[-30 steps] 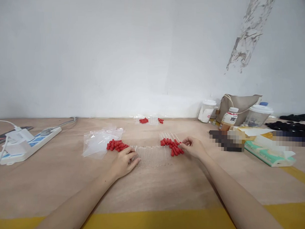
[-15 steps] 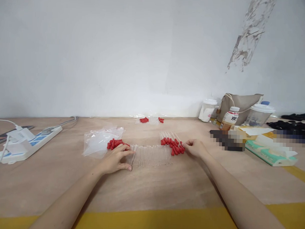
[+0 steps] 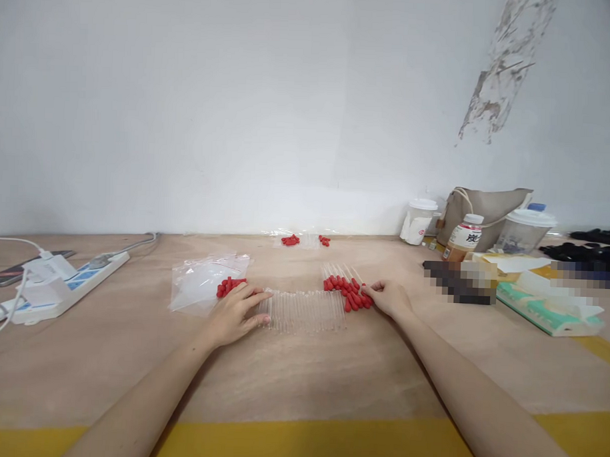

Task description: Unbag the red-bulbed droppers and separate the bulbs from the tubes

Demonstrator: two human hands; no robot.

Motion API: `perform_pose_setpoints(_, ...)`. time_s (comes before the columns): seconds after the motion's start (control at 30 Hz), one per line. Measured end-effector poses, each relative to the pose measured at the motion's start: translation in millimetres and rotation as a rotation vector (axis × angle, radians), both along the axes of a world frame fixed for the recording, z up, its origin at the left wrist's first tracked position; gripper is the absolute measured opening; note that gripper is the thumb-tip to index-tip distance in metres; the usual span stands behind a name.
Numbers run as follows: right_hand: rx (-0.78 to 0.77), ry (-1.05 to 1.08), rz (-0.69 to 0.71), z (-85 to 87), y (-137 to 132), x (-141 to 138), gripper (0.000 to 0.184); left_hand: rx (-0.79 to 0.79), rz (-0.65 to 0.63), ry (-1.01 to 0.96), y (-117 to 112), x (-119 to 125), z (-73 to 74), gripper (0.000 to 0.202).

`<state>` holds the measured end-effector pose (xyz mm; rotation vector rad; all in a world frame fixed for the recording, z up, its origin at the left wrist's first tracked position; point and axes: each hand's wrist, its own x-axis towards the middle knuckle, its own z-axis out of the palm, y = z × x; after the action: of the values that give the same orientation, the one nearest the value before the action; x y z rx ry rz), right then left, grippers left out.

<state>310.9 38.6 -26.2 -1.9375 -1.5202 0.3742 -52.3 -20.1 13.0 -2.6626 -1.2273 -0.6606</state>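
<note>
A row of thin clear tubes (image 3: 307, 312) lies side by side on the table. My left hand (image 3: 236, 314) rests at the row's left end, thumb and forefinger apart by the tube ends, with no clear grip on anything. Partly behind that hand is a small pile of red rubber bulbs (image 3: 229, 287). At the row's right end lie several droppers (image 3: 344, 283), pale stems pointing away and red bulbs towards me, with more red bulbs (image 3: 355, 301) just in front. My right hand (image 3: 390, 298) pinches a red-bulbed dropper at the group's right edge; its fingertips partly hide it.
Clear plastic bags (image 3: 203, 285) lie left of the red pile. A power strip (image 3: 73, 287) with cables is further left. Another bag with red bulbs (image 3: 290, 241) lies by the wall. Right stand a paper cup (image 3: 419, 222), a bottle (image 3: 463, 239) and a tissue pack (image 3: 550, 307).
My left thumb has drawn up towards the forefinger at the tubes' left end. My right hand stays at the droppers, almost unmoved. The whole view has shifted slightly.
</note>
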Motion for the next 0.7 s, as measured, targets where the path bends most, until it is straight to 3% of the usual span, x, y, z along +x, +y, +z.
perform_pose_setpoints(0.17, 0.021, 0.02, -0.048, 5.8, -3, -6, 0.031, 0.073, -0.001, 0.007, -6, 9, -1.6, 0.034)
perform_pose_setpoints(0.3, 0.299, 0.048, -0.05, 16.1, -14, -15, 0.03, 0.15, 0.024, -0.039, -10, 20, -7.8, 0.033)
perform_pose_setpoints(0.4, 0.557, -0.018, 0.162, 24.9, -35, -38, 0.024, 0.226, 0.067, -0.075, -13, 30, -13.0, 0.039)
perform_pose_setpoints(0.57, 0.721, -0.229, 0.545, 21.9, -70, -86, 0.013, 0.328, 0.111, -0.055, -15, 46, -16.0, 0.04)
perform_pose_setpoints(0.7, 0.8, -0.293, 0.68, 11.4, -76, -103, 0.015, 0.317, 0.061, 0.017, -16, 51, -17.4, 0.026)
